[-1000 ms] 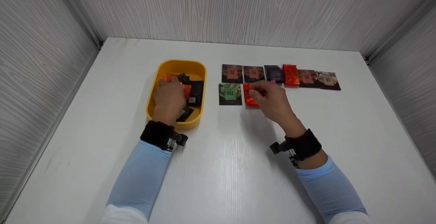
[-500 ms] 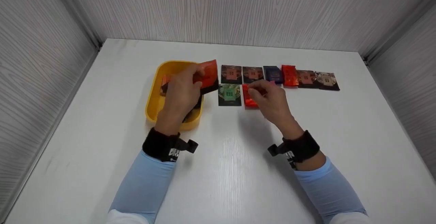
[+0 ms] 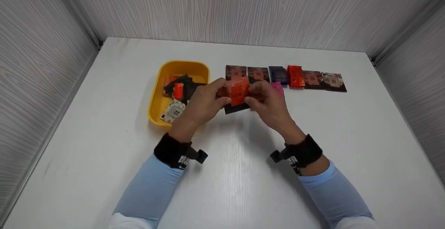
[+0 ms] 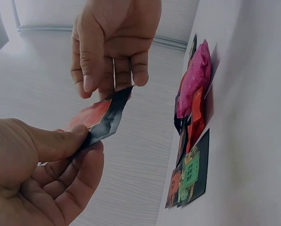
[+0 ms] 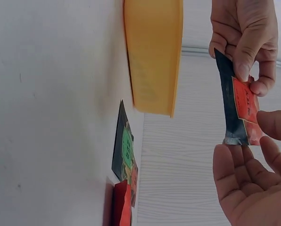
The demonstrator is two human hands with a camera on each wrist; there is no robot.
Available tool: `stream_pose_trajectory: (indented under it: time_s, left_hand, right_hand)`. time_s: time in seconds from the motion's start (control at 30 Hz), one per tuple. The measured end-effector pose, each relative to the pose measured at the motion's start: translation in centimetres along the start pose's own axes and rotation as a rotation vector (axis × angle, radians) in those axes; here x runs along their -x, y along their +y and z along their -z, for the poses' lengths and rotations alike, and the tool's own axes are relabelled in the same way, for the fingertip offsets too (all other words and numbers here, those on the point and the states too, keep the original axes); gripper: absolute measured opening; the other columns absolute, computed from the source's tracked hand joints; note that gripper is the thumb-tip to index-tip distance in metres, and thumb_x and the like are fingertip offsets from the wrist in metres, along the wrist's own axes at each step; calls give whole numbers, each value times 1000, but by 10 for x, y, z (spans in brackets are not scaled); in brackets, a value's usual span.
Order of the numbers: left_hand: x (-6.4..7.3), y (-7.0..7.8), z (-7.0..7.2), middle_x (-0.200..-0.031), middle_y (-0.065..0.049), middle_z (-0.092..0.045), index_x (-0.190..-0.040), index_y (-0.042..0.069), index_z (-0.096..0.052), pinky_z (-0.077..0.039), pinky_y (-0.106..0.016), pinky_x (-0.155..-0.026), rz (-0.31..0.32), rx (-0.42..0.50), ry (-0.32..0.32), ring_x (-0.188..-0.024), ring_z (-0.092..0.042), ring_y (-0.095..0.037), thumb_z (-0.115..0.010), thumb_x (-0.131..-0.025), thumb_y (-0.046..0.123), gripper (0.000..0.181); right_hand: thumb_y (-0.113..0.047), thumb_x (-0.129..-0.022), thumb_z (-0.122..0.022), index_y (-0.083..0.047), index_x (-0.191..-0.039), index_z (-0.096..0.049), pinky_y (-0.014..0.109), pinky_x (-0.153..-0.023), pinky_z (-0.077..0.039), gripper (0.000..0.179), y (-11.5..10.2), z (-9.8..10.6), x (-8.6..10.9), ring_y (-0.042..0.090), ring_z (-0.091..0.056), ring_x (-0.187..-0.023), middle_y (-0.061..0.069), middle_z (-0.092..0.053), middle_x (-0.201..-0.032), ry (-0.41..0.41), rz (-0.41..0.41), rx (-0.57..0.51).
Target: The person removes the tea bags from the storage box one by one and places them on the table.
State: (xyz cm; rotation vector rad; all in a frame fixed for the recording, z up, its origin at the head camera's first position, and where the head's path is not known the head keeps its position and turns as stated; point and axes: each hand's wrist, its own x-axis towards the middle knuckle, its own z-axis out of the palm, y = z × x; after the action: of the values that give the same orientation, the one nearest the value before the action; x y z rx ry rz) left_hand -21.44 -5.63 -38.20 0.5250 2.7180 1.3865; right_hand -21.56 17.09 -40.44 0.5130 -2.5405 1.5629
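Note:
My left hand [image 3: 205, 102] pinches a flat sachet [image 3: 238, 91] between thumb and fingers, raised over the row nearer me. The sachet has a red, lettered front and a black lower strip. My right hand [image 3: 273, 107] is at its right edge. In the left wrist view the right hand's fingers [image 4: 140, 75] reach down to the sachet's corner, with the thumb held apart from it. Under the hands lie a green-labelled sachet [image 4: 191, 176] and a red packet [image 5: 122, 202], largely hidden in the head view. A pink packet [image 3: 278, 87] shows behind the right hand.
A yellow tub [image 3: 153, 107] stands left of the sachets, holding several mixed packets, among them a cream patterned sachet [image 3: 174, 111]. The back row runs right with a dark purple packet [image 3: 278, 75], a red packet [image 3: 296, 76] and a cream-labelled sachet [image 3: 333, 81]. Wood-grain panels surround the white table.
My left hand has lifted the red and black sachet out of the tub and carried it right to the right hand. The right hand has stayed nearly in place, its fingers now at the sachet.

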Motion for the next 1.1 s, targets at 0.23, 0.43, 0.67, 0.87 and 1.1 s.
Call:
stream_pose_trajectory:
  time_s: [0.23, 0.43, 0.67, 0.87, 1.1]
  left_hand:
    - [1, 0, -5, -90, -5, -67, -108, 15, -61, -52, -32, -69, -19, 13, 41, -79, -61, -22, -67, -105, 18, 8]
    - [4, 1, -10, -86, -4, -66, -105, 18, -63, -49, -31, -67, -51, 53, 129, -76, -59, -20, -68, -104, 16, 5]
    - [5, 4, -14, -108, -3, -74, -113, 14, -67, -57, -32, -82, -101, 30, 111, -90, -65, -18, -71, -101, 11, 13]
    - [4, 4, -13, -119, -4, -74, -119, 14, -69, -57, -33, -82, -97, -31, 101, -91, -65, -20, -71, -101, 10, 18]
    - [1, 4, -10, -126, -4, -72, -125, 14, -71, -57, -34, -96, -29, -33, 69, -109, -66, -19, -68, -103, 9, 23]
  right_hand:
    - [1, -96, -73, -2, -106, -69, 23, -72, -55, 12, 1, -5, 3, 21, -62, -83, 10, -69, -97, -9, -36, -51]
    - [0, -97, -73, -2, -108, -70, 24, -66, -55, 12, 2, -8, 4, 21, -61, -75, 9, -68, -93, 31, -12, -137]
    - [-1, -96, -75, 0, -108, -70, 28, -67, -61, 14, 2, -11, 4, 17, -66, -73, 9, -72, -94, 106, 20, -189]
    - [-2, -96, -76, 0, -107, -71, 30, -70, -62, 12, 3, -7, 3, 15, -68, -81, 10, -72, -97, 133, 2, -156]
    - [-1, -97, -73, 0, -112, -69, 19, -72, -53, 16, 14, 17, 2, 16, -60, -84, 12, -72, -104, 193, -72, -75]
